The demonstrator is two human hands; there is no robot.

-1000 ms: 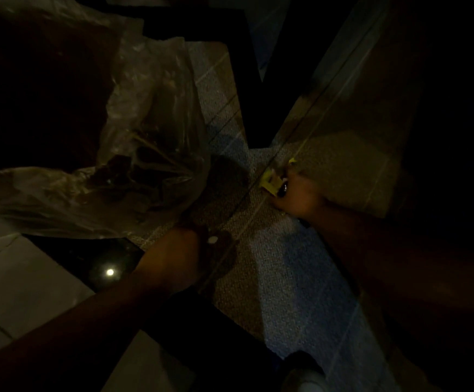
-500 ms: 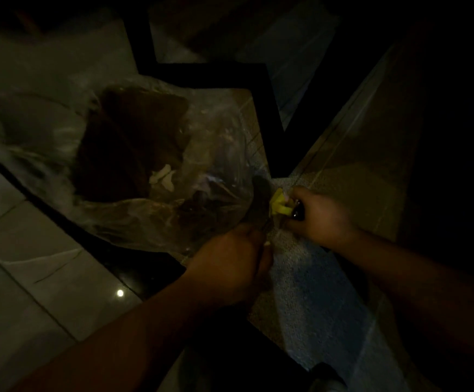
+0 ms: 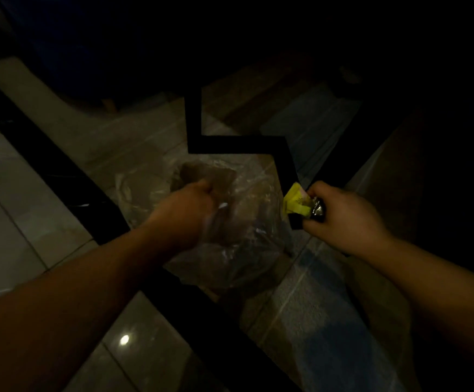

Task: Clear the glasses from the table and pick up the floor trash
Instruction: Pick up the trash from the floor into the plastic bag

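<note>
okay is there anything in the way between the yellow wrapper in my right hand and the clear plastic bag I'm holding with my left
Nothing visible blocks it. The crumpled yellow wrapper sits in the right hand just beside the clear plastic trash bag, which the left hand grips at its top. Only a short open gap separates them.

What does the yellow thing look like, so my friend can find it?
Start at the big clear plastic bag in the middle, gripped by the left hand. Just right of it, the right hand pinches a crumpled yellow wrapper. It is the only bright thing in this dim scene.
</note>
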